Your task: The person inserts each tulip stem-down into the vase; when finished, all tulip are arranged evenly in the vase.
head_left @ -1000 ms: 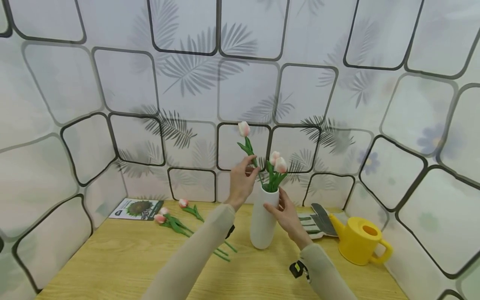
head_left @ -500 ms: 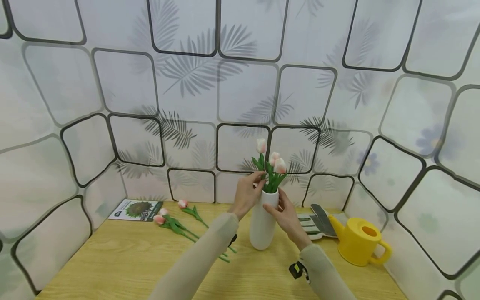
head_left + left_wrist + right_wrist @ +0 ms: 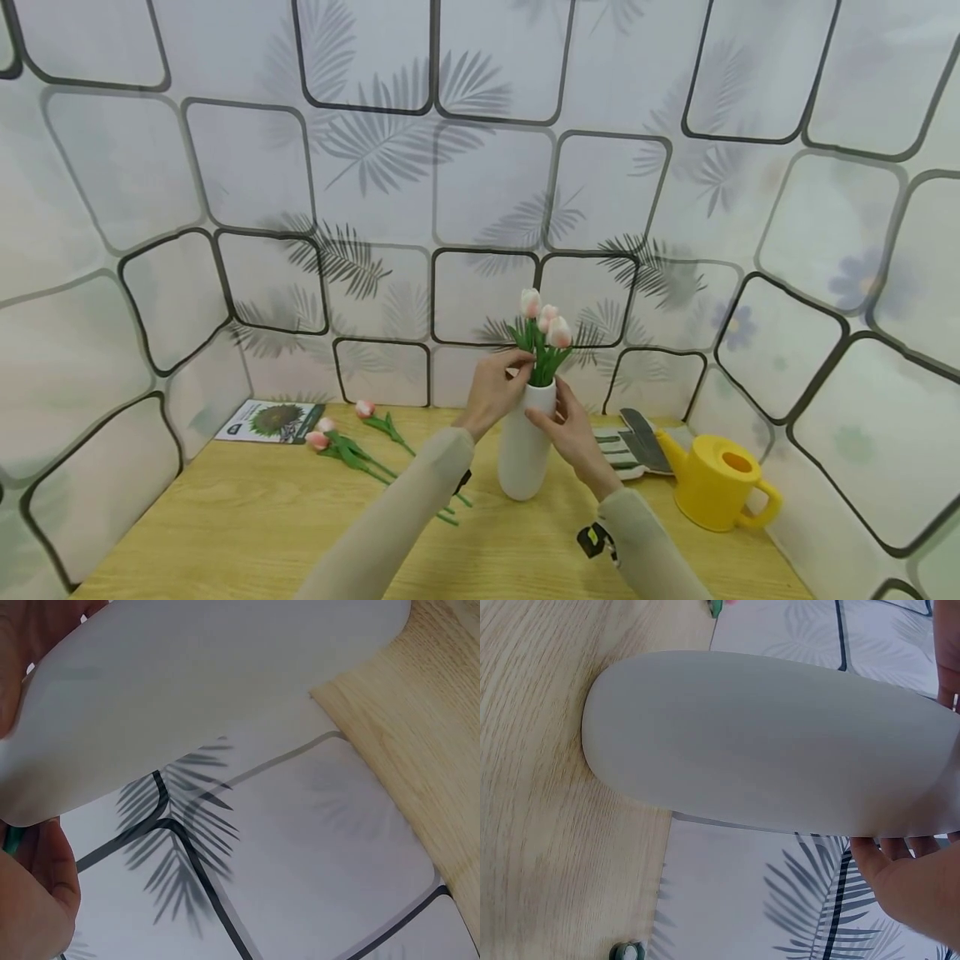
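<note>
Left hand (image 3: 495, 390) pinching tulip (image 3: 529, 308), bloom at its 1 o'clock. Right hand (image 3: 572, 429) gripping white vase (image 3: 521, 458) at its 9 o'clock.

The place looked like a small walled-in tabletop corner with a gardening feel; whether it belonged to a home or a studio could not be told. A leaf-printed wall covering (image 3: 375, 200) enclosed a wood-grain table (image 3: 217, 521) on three sides. Pink-and-white tulips (image 3: 559, 332), a white vase (image 3: 521, 462), a yellow watering can (image 3: 708, 487), a striped glove (image 3: 615, 447) and a flower-printed sheet (image 3: 273, 419) gave that impression.
</note>
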Demonstrator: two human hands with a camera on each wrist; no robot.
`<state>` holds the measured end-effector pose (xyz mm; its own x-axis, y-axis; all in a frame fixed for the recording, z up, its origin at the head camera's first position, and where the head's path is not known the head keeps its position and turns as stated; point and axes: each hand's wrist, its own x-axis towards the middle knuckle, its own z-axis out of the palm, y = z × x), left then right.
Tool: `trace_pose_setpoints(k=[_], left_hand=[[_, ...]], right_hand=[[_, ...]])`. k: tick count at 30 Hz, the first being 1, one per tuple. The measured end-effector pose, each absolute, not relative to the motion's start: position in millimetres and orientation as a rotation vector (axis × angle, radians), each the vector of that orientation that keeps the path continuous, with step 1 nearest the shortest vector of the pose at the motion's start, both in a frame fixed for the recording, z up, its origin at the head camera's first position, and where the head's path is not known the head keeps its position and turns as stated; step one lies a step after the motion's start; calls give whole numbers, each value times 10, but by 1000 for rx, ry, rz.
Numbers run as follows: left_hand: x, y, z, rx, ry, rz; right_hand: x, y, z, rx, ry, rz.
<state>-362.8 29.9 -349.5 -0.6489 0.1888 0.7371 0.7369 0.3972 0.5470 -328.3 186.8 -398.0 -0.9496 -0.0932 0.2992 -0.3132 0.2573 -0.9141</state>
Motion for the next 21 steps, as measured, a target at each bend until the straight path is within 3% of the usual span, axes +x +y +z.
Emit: trace_pose_setpoints(k=[21], left_hand=[[-3624, 313, -3498, -638, -2095, -1289]], right_hand=[[-3299, 1861, -3989, 368, -2331, 1784]])
